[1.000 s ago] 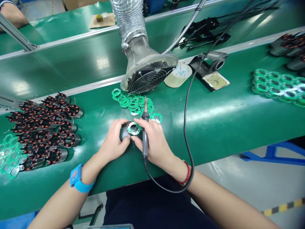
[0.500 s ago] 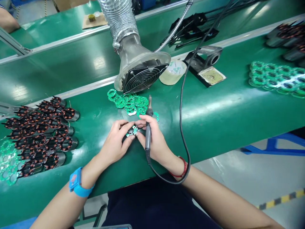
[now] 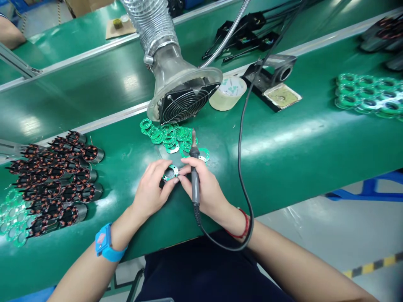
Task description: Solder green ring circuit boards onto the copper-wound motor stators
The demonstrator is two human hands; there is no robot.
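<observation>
My left hand [image 3: 151, 186] is closed round a motor stator with a ring-shaped circuit board [image 3: 171, 172] on its top. Most of the stator's body is hidden by my fingers. My right hand [image 3: 206, 184] grips a soldering iron [image 3: 195, 184], its tip pointing away from me and up. The thumb and a finger of that same hand pinch at the right edge of the ring board; whether they hold a wire there I cannot tell. Just beyond my hands lies a loose heap of green ring boards [image 3: 170, 136].
A fume extractor hood [image 3: 185, 102] hangs over the heap. Behind it are a tape roll [image 3: 228, 93] and a soldering iron stand [image 3: 273, 84]. Stators [image 3: 63, 180] stand in rows at left; stacked green boards [image 3: 367, 94] lie at right. The iron's black cable [image 3: 241, 138] loops beside my right wrist.
My right fingers have drawn slightly back from the ring board, and more of its face shows. The soldering iron's tip has shifted a little left. The view has moved slightly.
</observation>
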